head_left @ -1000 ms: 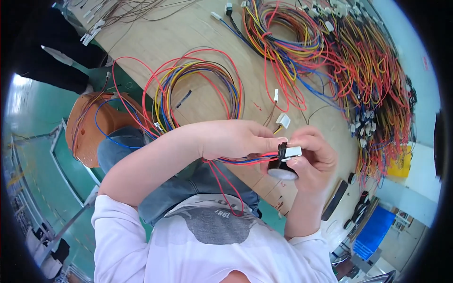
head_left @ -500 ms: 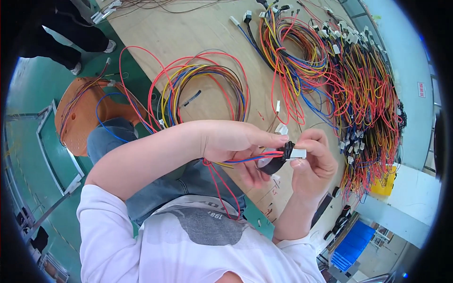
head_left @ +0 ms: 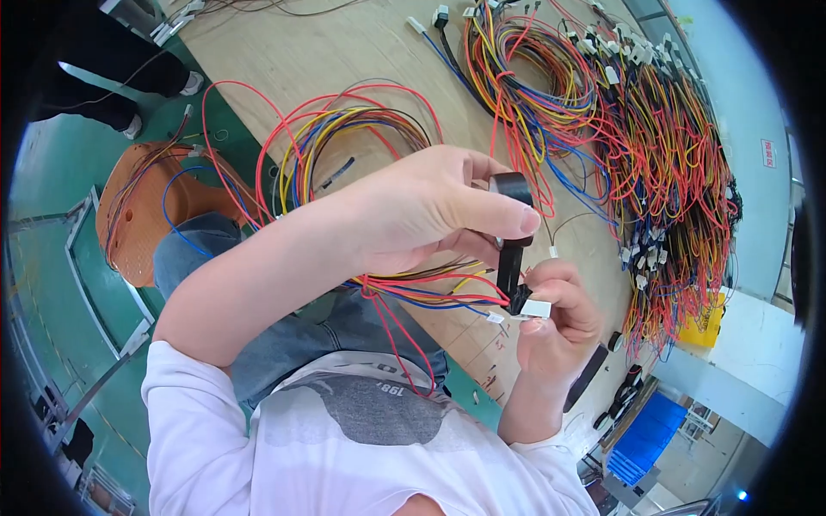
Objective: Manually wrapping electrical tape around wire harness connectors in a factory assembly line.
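Note:
My left hand (head_left: 469,206) grips a roll of black tape (head_left: 514,187), raised above the wires. From the roll a strip of tape (head_left: 509,267) runs down, stretched, to the wire ends just behind a white connector (head_left: 535,309). Between thumb and fingers my right hand (head_left: 564,314) pinches that connector. Red, yellow and blue wires (head_left: 430,288) lead left from it under my left wrist, with a red wire tied round the bundle. A loose blue wire with a small white plug (head_left: 494,317) hangs beside them. The coiled harness (head_left: 297,163) lies farther back on the table.
On the wooden table (head_left: 284,52), another coiled harness (head_left: 508,77) and a large heap of wire harnesses (head_left: 667,172) lie to the right. An orange stool (head_left: 142,211) with wires on it stands at the left. Someone's legs (head_left: 112,77) show at far left. A blue crate (head_left: 645,434) sits lower right.
My left hand has lifted the tape roll up and away from the connector, drawing out a strip of tape. My right hand, still pinching the connector, has shifted slightly down and left.

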Demonstrator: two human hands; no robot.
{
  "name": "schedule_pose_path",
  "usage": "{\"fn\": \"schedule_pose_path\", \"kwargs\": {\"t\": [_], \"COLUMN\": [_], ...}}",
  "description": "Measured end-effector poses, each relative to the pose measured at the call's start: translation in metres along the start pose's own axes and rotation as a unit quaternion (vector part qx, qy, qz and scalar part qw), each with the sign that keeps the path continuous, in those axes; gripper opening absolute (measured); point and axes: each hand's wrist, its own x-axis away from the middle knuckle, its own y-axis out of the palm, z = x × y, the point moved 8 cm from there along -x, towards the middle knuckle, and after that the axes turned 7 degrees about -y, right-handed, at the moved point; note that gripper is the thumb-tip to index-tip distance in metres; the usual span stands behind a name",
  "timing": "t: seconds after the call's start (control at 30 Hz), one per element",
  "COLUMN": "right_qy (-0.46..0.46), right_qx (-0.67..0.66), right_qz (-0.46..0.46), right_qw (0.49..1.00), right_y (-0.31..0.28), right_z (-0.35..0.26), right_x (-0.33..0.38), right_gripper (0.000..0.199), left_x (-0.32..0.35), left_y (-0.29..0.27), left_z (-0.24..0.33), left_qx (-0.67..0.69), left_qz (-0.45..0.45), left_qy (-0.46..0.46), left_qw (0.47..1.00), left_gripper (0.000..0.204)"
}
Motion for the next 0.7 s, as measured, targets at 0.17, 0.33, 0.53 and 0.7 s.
{"fn": "schedule_pose_path", "kwargs": {"t": [0.17, 0.33, 0.53, 0.7], "right_qy": [0.045, 0.063, 0.107, 0.135], "right_qx": [-0.048, -0.062, -0.088, -0.116], "right_qz": [-0.001, -0.006, 0.033, 0.036], "right_qw": [0.998, 0.996, 0.99, 0.983], "right_y": [-0.003, -0.003, -0.004, -0.004], "right_z": [0.006, 0.005, 0.013, 0.019], "right_x": [0.005, 0.006, 0.013, 0.012], "right_gripper": [0.026, 0.024, 0.025, 0.022], "left_x": [-0.001, -0.002, 0.008, 0.018], "left_y": [0.009, 0.021, 0.035, 0.049], "left_z": [0.007, 0.008, 0.011, 0.017], "left_qx": [-0.096, -0.16, -0.298, -0.329], "left_qz": [0.01, 0.003, 0.009, -0.009], "left_qy": [0.007, -0.019, 0.011, 0.081], "left_qw": [0.995, 0.987, 0.955, 0.941], "left_gripper": [0.048, 0.048, 0.051, 0.063]}}
